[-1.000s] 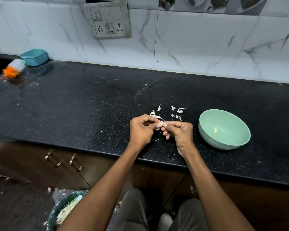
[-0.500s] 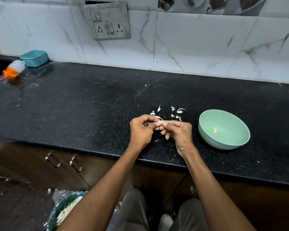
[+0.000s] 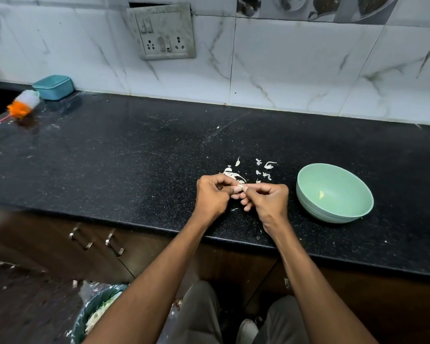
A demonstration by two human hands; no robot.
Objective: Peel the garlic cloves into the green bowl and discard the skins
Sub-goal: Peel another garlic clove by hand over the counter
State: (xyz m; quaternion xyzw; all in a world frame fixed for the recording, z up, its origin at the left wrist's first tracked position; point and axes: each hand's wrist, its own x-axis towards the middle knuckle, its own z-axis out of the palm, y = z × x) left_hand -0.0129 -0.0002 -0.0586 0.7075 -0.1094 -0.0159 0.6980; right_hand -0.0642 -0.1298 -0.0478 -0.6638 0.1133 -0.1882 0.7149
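Both hands, L (image 3: pixel 212 197) & R (image 3: pixel 268 202), pinch garlic clove (image 3: pixel 240 187) btwn fingertips, left of green bowl (image 3: pixel 333 214).

Right hand (image 3: pixel 267 201) fingertips shifted slightly on garlic clove (image 3: pixel 241 187); otherwise nothing moved.

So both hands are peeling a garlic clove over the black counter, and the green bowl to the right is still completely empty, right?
Not quite: the head view shows one small pale piece already inside the green bowl. The rest holds: left hand and right hand pinch a garlic clove.
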